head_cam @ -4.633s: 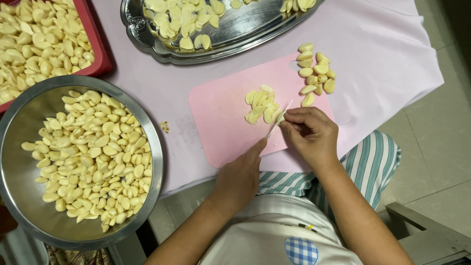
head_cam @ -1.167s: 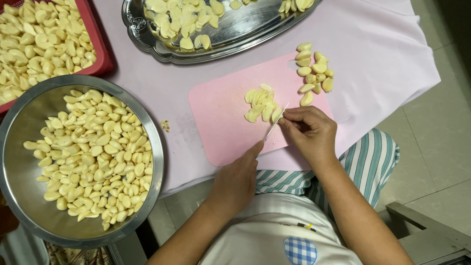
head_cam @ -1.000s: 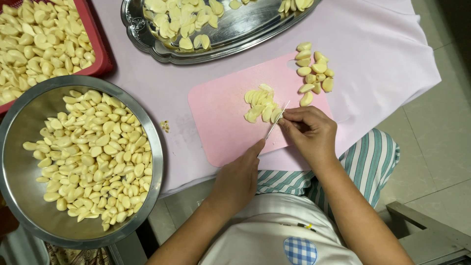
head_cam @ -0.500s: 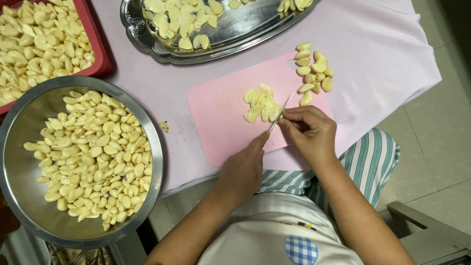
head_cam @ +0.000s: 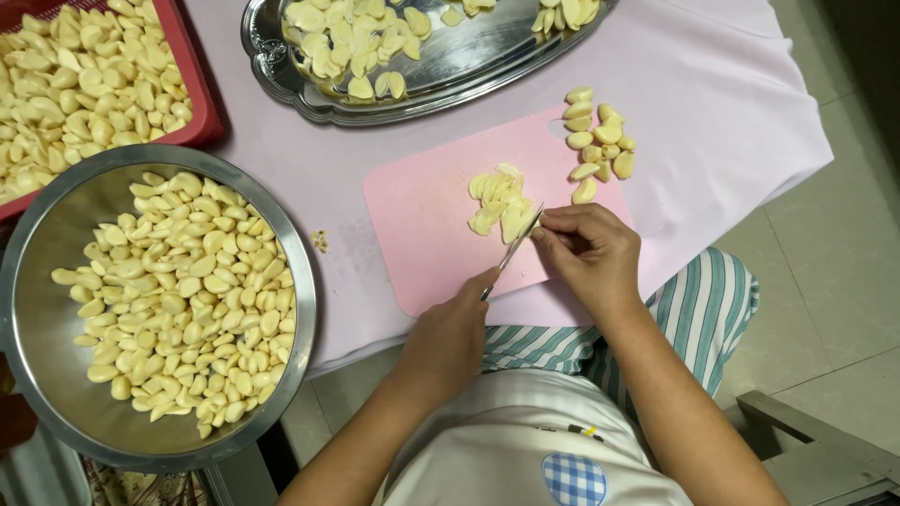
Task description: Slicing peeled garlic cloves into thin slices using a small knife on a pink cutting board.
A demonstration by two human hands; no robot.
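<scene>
My left hand [head_cam: 450, 339] grips a small knife [head_cam: 514, 249] at the near edge of the pink cutting board [head_cam: 422, 220]. The blade slants up to the fingertips of my right hand [head_cam: 589, 255], which is closed on a garlic clove mostly hidden under the fingers. Just beyond the blade tip lies a heap of cut garlic pieces [head_cam: 497, 199]. Whole peeled cloves [head_cam: 596, 142] sit in a small pile at the board's far right corner.
A large steel bowl [head_cam: 37, 319] of peeled cloves stands at the left. A red tray [head_cam: 202, 103] of cloves is behind it. A silver platter [head_cam: 469, 66] with cut garlic lies at the back. A pale pink cloth [head_cam: 712, 103] covers the table.
Both hands stay at the board's near right part. The knife blade has shifted slightly against the clove under my right fingers. The piles look unchanged.
</scene>
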